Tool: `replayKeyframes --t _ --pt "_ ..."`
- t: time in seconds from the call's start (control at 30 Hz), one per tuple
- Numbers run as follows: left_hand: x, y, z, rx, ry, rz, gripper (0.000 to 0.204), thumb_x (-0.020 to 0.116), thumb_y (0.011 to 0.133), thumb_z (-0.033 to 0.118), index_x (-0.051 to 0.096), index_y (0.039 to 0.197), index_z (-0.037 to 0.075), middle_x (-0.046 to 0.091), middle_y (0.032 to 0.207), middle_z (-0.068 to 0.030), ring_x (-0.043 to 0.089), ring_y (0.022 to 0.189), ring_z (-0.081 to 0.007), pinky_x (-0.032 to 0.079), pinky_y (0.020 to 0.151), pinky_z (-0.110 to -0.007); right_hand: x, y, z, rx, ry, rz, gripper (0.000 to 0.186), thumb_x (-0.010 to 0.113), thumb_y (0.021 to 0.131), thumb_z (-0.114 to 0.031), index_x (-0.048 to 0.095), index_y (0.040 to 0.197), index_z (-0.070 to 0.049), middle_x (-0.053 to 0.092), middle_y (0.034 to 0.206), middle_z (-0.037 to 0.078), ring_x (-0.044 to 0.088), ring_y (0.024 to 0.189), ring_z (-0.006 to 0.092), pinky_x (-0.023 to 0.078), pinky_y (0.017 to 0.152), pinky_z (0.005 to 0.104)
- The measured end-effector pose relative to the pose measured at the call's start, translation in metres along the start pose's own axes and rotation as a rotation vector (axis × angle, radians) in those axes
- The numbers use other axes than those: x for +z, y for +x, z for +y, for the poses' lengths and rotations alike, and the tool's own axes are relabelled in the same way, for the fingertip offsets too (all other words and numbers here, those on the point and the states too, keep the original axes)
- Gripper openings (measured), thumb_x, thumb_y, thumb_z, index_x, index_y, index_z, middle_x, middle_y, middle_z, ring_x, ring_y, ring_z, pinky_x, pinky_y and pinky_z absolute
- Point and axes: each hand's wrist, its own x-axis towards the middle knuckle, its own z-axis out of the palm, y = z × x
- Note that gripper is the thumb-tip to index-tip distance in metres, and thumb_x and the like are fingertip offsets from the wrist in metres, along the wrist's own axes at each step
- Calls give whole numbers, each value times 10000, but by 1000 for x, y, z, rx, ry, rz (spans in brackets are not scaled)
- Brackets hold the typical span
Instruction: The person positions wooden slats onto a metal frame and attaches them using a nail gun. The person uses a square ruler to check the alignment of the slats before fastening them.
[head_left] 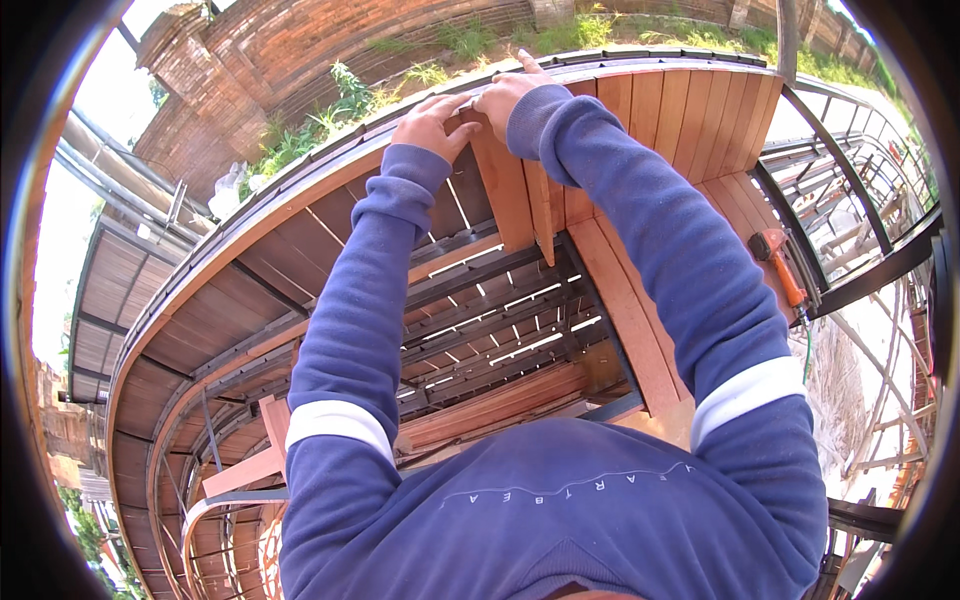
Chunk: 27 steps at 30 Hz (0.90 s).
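Note:
In the head view, my left hand (433, 128) curls its fingers over the top of an upright reddish wooden plank (505, 190) at the curved upper rim (359, 139). My right hand (505, 100) is beside it, gripping the same top edge, index finger stretched up. A small pale item between my fingertips is too small to make out. Right of that plank, fitted wooden panelling (685, 120) meets lower horizontal boards (630, 310). An orange-handled power tool (785, 270) lies on the boards at the right, beside my forearm.
Dark metal framing (500, 290) with gaps is below my arms. Curved slatted structure (160, 400) runs down the left, loose boards (500, 400) lie below, an open metal frame (850, 180) stands right. A brick wall (230, 70) and plants (350, 90) are beyond the rim.

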Motion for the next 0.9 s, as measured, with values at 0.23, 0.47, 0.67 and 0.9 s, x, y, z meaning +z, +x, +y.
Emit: replayKeyframes --t 0.23,0.47,0.67,0.9 --pt "15 1 -9 16 23 44 287 741 817 234 727 1074 105 708 1056 -81 652 1023 -284 501 925 -366 22 -6 5 43 148 434 356 514 903 -132 647 1233 -119 643 1256 103 543 1255 275 252 1168 545" --pt "12 6 -11 13 50 1 262 761 806 255 740 1034 128 706 996 -81 655 967 -287 515 865 -373 -64 -204 -74 -660 1536 502 501 740 859 -347 629 1111 70 691 979 173 682 895 240 535 831 365" --pt "8 16 -6 -108 279 -138 305 722 837 376 735 1086 199 714 1088 -73 679 992 -275 529 879 -356 -86 -259 -127 -835 2097 740 488 727 875 -330 610 1099 86 677 909 208 678 767 324 545 635 371" --pt "8 23 -23 -135 354 -195 298 659 882 454 733 1119 290 720 1074 -80 681 998 -287 523 901 -368 -58 -300 -112 -734 2255 929 529 725 878 -296 589 1167 126 673 912 187 680 743 264 538 590 337"
